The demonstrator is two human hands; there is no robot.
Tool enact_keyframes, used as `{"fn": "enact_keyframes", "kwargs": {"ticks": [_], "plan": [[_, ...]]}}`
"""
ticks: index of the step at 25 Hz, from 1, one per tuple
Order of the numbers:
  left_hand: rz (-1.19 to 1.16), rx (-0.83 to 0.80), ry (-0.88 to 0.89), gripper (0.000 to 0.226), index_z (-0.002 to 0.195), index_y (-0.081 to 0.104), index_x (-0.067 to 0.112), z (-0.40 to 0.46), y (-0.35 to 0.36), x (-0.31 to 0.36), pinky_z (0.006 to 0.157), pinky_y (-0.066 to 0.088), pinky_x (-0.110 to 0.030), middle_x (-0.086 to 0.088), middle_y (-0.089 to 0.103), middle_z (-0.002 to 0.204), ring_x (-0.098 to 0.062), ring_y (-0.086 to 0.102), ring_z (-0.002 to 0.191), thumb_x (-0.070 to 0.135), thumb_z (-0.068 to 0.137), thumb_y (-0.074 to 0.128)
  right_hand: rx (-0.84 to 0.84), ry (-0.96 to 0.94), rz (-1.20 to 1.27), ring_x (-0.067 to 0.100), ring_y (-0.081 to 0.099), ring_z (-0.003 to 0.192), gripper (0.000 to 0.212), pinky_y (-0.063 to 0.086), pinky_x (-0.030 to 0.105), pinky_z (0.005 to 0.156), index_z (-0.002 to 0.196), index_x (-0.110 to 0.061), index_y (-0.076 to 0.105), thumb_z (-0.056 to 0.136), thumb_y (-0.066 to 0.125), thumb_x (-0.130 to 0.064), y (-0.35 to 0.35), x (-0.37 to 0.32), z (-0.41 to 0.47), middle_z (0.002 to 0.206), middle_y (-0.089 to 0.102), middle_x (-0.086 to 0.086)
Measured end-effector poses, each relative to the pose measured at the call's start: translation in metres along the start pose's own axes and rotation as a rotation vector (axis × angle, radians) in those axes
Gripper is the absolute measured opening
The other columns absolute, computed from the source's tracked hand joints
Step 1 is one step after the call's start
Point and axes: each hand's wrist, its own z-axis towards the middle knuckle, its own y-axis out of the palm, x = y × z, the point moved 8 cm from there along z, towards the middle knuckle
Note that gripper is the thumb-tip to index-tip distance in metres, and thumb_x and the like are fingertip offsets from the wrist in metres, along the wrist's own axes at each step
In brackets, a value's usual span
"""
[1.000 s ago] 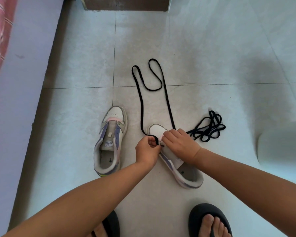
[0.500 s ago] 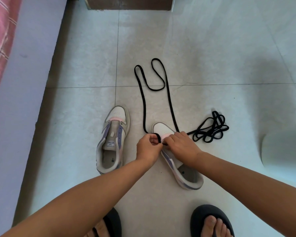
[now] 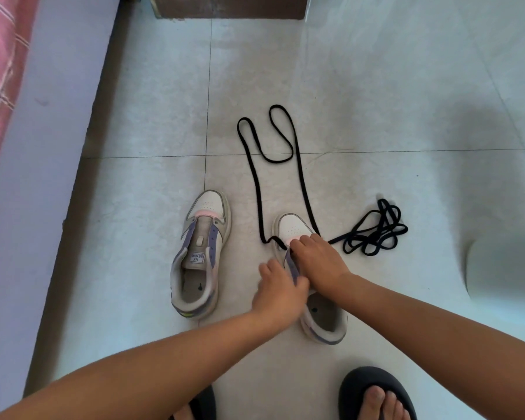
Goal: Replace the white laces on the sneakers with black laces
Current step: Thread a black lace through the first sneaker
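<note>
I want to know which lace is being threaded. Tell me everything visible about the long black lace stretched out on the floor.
The long black lace is a flat, woven-looking cord lying on the pale tiled floor. Two roughly parallel runs lead away from the right sneaker and curl into loops across the tile joint. Its near part crosses the sneaker's toe by the lowest eyelets, where the right hand covers it. It lies apart from the bundled black lace.

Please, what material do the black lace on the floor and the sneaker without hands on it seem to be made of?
Long black lace: likely flat woven fabric; it lies as a limp matte band, no shine.
Left sneaker: probably smooth leather or synthetic leather, white with purple panels; the toe shows small punched holes and a slight sheen. Which of the two cannot be told.
</note>
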Motion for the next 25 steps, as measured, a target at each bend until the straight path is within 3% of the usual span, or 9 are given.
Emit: {"fn": "enact_keyframes", "kwargs": {"ticks": [2, 4, 6, 9, 13, 14, 18, 22, 25], "plan": [[0.196, -0.204, 0.001, 0.078, 0.146, 0.006, 0.007, -0.022, 0.031, -0.007, 0.081, 0.043, -0.034, -0.012, 0.046, 0.129, -0.029, 0.055, 0.11, 0.037, 0.089, 0.049, -0.035, 0.113, 0.147, 0.029, 0.052, 0.085, 0.005, 0.038, 0.032, 0.066, 0.087, -0.003, 0.06, 0.082, 0.058, -0.003, 0.007, 0.014, -0.002, 0.086, 0.061, 0.013], [0.302, -0.243, 0.022, 0.08, 0.147, -0.008, 0.002, -0.024, 0.039, -0.011, 0.078, 0.043, -0.033, -0.014, 0.056, 0.124, -0.029, 0.059, 0.106, 0.035, 0.094, 0.043, -0.015, 0.141, 0.229, 0.026, 0.045, 0.082, 0.009, 0.035, 0.031, 0.067, 0.087, -0.003, 0.058, 0.086, 0.05, 0.0, 0.01, 0.016, -0.004, 0.087, 0.058, 0.012], [0.274, -0.163, 0.017, 0.067, 0.146, 0.005, -0.002, -0.007, 0.029, -0.01, 0.078, 0.044, -0.033, -0.015, 0.059, 0.12, -0.031, 0.059, 0.105, 0.029, 0.097, 0.038, 0.003, 0.128, 0.233, 0.022, 0.041, 0.078, 0.008, 0.03, 0.028, 0.066, 0.086, -0.002, 0.059, 0.085, 0.051, 0.0, 0.01, 0.012, -0.004, 0.085, 0.058, 0.012], [0.177, -0.118, -0.017, 0.037, 0.129, 0.034, 0.001, 0.012, 0.013, -0.007, 0.078, 0.043, -0.032, -0.016, 0.059, 0.119, -0.031, 0.059, 0.105, 0.021, 0.099, 0.033, 0.008, 0.143, 0.224, 0.031, 0.053, 0.08, 0.014, 0.033, 0.031, 0.064, 0.092, 0.001, 0.063, 0.081, 0.055, 0.003, 0.007, 0.014, 0.002, 0.087, 0.061, 0.018], [0.191, -0.084, -0.046, 0.029, 0.122, 0.041, 0.002, 0.023, -0.006, -0.007, 0.077, 0.037, -0.03, -0.017, 0.055, 0.123, -0.032, 0.054, 0.111, 0.018, 0.098, 0.034, 0.158, -0.029, -0.014, 0.026, 0.057, 0.054, 0.036, 0.043, 0.024, 0.045, 0.069, -0.002, 0.062, 0.037, 0.074, 0.008, -0.019, -0.003, 0.004, 0.062, 0.058, 0.012], [0.205, -0.079, -0.061, 0.029, 0.122, 0.041, 0.002, 0.026, -0.01, -0.008, 0.078, 0.037, -0.031, -0.017, 0.055, 0.124, -0.032, 0.054, 0.112, 0.017, 0.098, 0.035, 0.212, -0.109, -0.039, 0.024, 0.055, 0.05, 0.038, 0.043, 0.023, 0.043, 0.07, -0.003, 0.058, 0.036, 0.07, 0.008, -0.026, -0.011, 0.004, 0.059, 0.057, 0.011], [0.351, -0.102, -0.073, 0.033, 0.127, 0.037, 0.001, 0.031, -0.015, -0.009, 0.082, 0.039, -0.032, -0.015, 0.056, 0.125, -0.031, 0.055, 0.113, 0.016, 0.097, 0.038, 0.384, -0.334, -0.066, 0.023, 0.053, 0.055, 0.025, 0.044, 0.027, 0.053, 0.086, -0.008, 0.05, 0.067, 0.044, 0.008, -0.038, -0.021, -0.004, 0.066, 0.057, 0.01], [0.399, -0.005, 0.178, 0.061, 0.145, 0.015, 0.008, 0.034, -0.03, 0.01, 0.076, 0.041, -0.034, -0.011, 0.05, 0.127, -0.03, 0.056, 0.108, 0.029, 0.096, 0.043, 0.372, -0.167, 0.141, 0.024, 0.055, 0.059, 0.024, 0.038, 0.023, 0.064, 0.08, -0.001, 0.065, 0.061, 0.067, 0.015, -0.035, 0.0, 0.008, 0.069, 0.06, 0.01], [0.282, 0.139, 0.451, 0.035, 0.127, 0.049, 0.011, 0.044, -0.051, 0.033, 0.078, 0.044, -0.033, -0.008, 0.049, 0.118, -0.025, 0.055, 0.102, 0.019, 0.094, 0.051, 0.286, -0.145, 0.251, 0.028, 0.057, 0.061, 0.015, 0.036, 0.024, 0.065, 0.082, 0.001, 0.065, 0.079, 0.051, -0.001, -0.028, -0.001, 0.014, 0.07, 0.061, 0.012]]}}
